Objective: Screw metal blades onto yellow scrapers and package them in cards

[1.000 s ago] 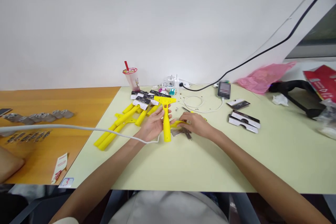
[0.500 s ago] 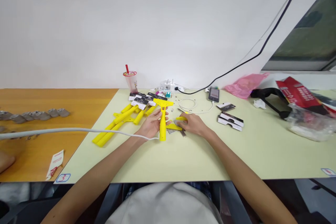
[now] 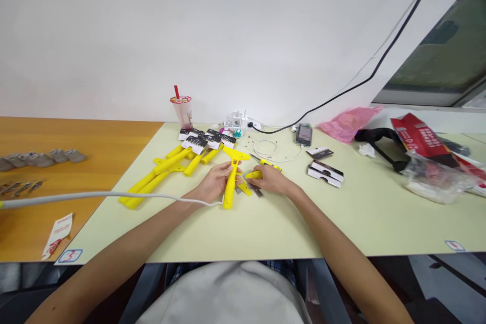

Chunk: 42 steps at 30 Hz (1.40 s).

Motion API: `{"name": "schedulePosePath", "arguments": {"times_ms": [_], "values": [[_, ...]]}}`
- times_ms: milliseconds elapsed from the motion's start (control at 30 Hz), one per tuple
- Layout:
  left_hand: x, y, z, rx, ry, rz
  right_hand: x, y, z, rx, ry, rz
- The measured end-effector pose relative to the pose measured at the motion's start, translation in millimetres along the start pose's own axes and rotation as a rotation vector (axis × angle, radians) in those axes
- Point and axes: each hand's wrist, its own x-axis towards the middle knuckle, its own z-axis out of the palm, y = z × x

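My left hand (image 3: 216, 181) is closed around the handle of a yellow scraper (image 3: 230, 187), its wide T-shaped head pointing away from me. Just to the right, my right hand (image 3: 271, 179) pinches a small flat yellow plastic piece (image 3: 253, 174); the fingertips are partly hidden. Beneath the hands lie thin grey blades (image 3: 257, 191) and another flat yellow piece (image 3: 245, 189). A yellow-and-black screwdriver (image 3: 270, 164) rests behind my right hand. More yellow scrapers (image 3: 152, 182) with black-and-white cards (image 3: 197, 143) over their heads are piled to the left.
A grey cable (image 3: 114, 194) crosses in front of my left forearm. At the back stand a cup with a red straw (image 3: 183, 111) and a power strip (image 3: 243, 120), near a phone (image 3: 304, 135). Folded cards (image 3: 325, 173) and a plastic bag (image 3: 436, 179) lie to the right.
The view has shifted slightly. The scraper in my left hand leans more, its handle end swung left. The yellow piece at my right fingertips has come up closer to the scraper, and the screwdriver is more exposed.
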Motion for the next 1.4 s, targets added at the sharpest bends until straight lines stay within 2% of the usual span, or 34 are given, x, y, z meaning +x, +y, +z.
{"name": "schedulePosePath", "arguments": {"times_ms": [267, 367, 467, 700, 867, 1033, 1100, 1167, 1267, 1333, 1400], "values": [[0.1, -2.6, 5.2, 0.021, 0.056, 0.018, 1.0, -1.9, 4.1, -0.01, -0.008, 0.022], [-0.6, -1.8, 6.9, 0.046, 0.066, 0.021, 1.5, -0.4, 3.1, 0.051, -0.022, 0.019], [-0.6, -2.1, 7.0, 0.053, 0.068, 0.024, 1.3, 0.2, 3.1, 0.149, 0.023, 0.009], [2.5, -6.4, 1.6, 0.053, 0.066, 0.036, 4.5, 3.1, 10.1, 0.603, 0.314, -0.026], [1.9, -5.6, 1.3, 0.075, 0.064, 0.023, 8.8, 2.1, 14.8, 1.033, 0.347, 0.032], [-0.5, -4.1, 6.0, 0.143, 0.094, 0.018, 10.9, 3.7, 8.6, 1.168, 0.446, 0.047], [-1.0, -2.7, 7.5, 0.147, 0.094, 0.025, 14.0, 22.5, -5.4, 1.109, 0.476, 0.059], [-1.7, -0.2, 9.5, 0.144, 0.094, 0.036, 19.4, 57.3, -26.3, 0.927, 0.538, 0.087], [-4.5, 5.7, 16.2, 0.142, 0.062, 0.067, 31.3, 125.5, -57.6, 0.368, 0.663, 0.186], [-8.3, 11.0, 24.0, 0.132, 0.022, 0.101, 40.2, 165.7, -68.6, 0.015, 0.567, 0.255], [-13.3, 17.6, 33.1, 0.11, -0.004, 0.153, 48.4, 193.5, -68.7, -0.058, 0.521, 0.23]]}}
